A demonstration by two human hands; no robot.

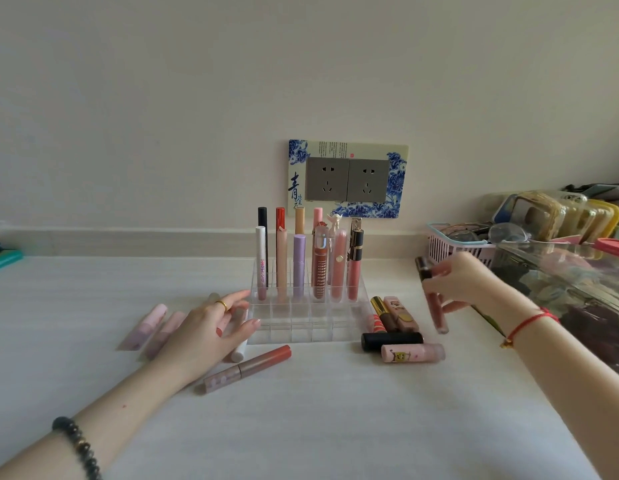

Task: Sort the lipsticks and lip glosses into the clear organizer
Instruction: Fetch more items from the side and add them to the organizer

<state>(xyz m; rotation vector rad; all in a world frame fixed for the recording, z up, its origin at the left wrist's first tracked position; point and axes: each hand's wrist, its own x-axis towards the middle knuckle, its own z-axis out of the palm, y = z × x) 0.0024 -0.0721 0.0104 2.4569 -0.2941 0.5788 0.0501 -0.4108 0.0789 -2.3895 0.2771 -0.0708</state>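
Observation:
A clear gridded organizer (pixel 301 323) stands mid-table, its back rows holding several upright lipsticks and glosses (pixel 318 261). My right hand (pixel 463 282) holds a pink lip gloss with a dark cap (pixel 434 306) upright in the air, to the right of the organizer. With fingers spread, my left hand (pixel 211 327) rests on loose tubes at the organizer's left edge. A coral-capped gloss (pixel 245 368) lies in front of it and two pale pink tubes (pixel 155 329) lie to its left. Right of the organizer lie a black lipstick (pixel 391 341), a pink cartoon tube (pixel 412 353) and a few more.
A pink basket (pixel 450 247) with glasses and a clear box (pixel 560 268) crowd the right side. A wall socket (pixel 347 180) sits behind the organizer. A teal object (pixel 3 259) lies at the far left edge.

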